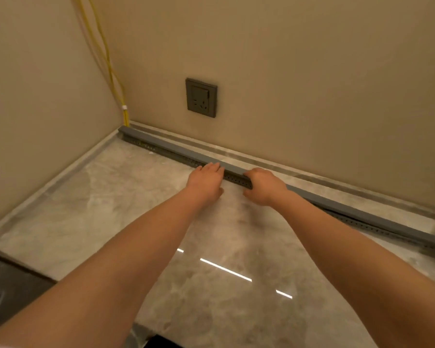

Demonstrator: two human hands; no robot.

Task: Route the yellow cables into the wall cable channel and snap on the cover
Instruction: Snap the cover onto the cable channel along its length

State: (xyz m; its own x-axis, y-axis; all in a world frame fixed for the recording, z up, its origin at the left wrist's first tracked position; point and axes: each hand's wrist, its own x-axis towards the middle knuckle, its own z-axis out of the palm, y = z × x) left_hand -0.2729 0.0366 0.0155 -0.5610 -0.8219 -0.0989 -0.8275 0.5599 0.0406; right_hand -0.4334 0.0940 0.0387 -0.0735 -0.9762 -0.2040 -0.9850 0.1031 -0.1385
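A long grey cable channel (236,177) with a perforated side lies on the marble counter along the back wall, from the corner out past the right edge. A smooth grey cover (161,144) sits on top of it along its visible length. Yellow cables (106,54) hang down the room corner, banded by a white clip, and enter the channel's left end. My left hand (206,180) rests flat with its fingertips on the cover. My right hand (264,185) presses on the cover just to the right, fingers curled over its top.
A dark wall socket (201,97) sits on the back wall above the channel. The glossy marble counter (141,214) has a raised lip along both walls. A darker surface (8,292) lies at the lower left, beyond the counter's edge.
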